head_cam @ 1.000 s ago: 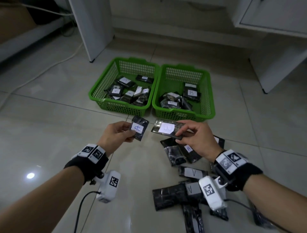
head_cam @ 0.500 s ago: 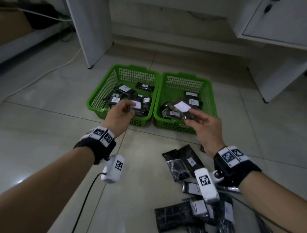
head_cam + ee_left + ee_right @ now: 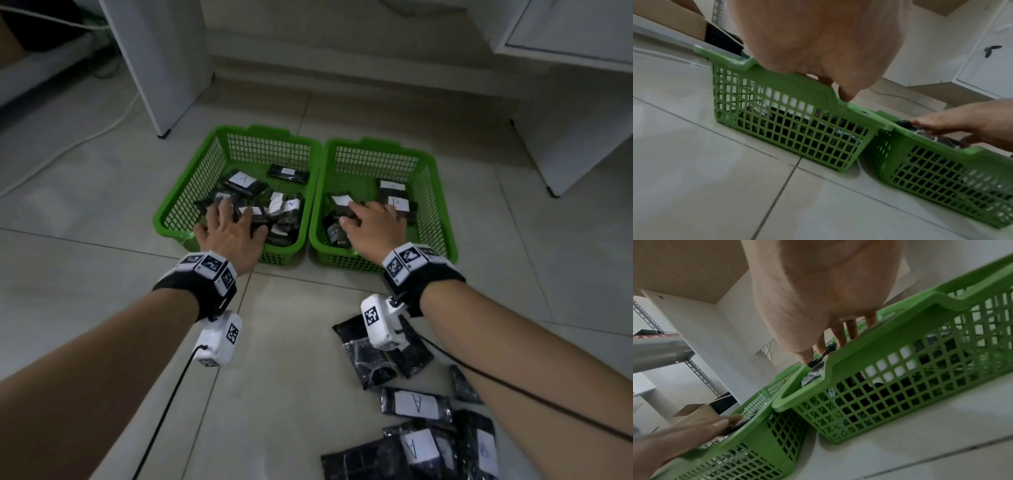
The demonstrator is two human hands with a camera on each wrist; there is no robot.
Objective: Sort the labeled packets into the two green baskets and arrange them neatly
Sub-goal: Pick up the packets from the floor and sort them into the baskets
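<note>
Two green baskets stand side by side on the tiled floor, the left basket [image 3: 178, 205] [image 3: 797, 129] holding several black packets labelled A, the right basket [image 3: 442, 212] [image 3: 900, 378] holding B packets. My left hand [image 3: 236, 214] [image 3: 838, 91] lies over the left basket's near end, its fingers spread flat on the packets there. My right hand [image 3: 356, 214] [image 3: 830, 344] reaches into the right basket and pinches a white-labelled packet [image 3: 342, 201] between fingers and thumb, low on the pile. Several loose packets [image 3: 414, 404] lie on the floor at the lower right.
A white cabinet panel [image 3: 164, 68] stands behind the left basket, and another white cabinet [image 3: 565, 137] is at the right. A white cable [image 3: 85, 137] runs across the floor at the left. A cardboard box [image 3: 674, 19] sits far left.
Both hands have moved forward from the floor pile into the baskets. The left hand has laid its A packet down and spread flat; the right has lowered its packet into the right basket.
</note>
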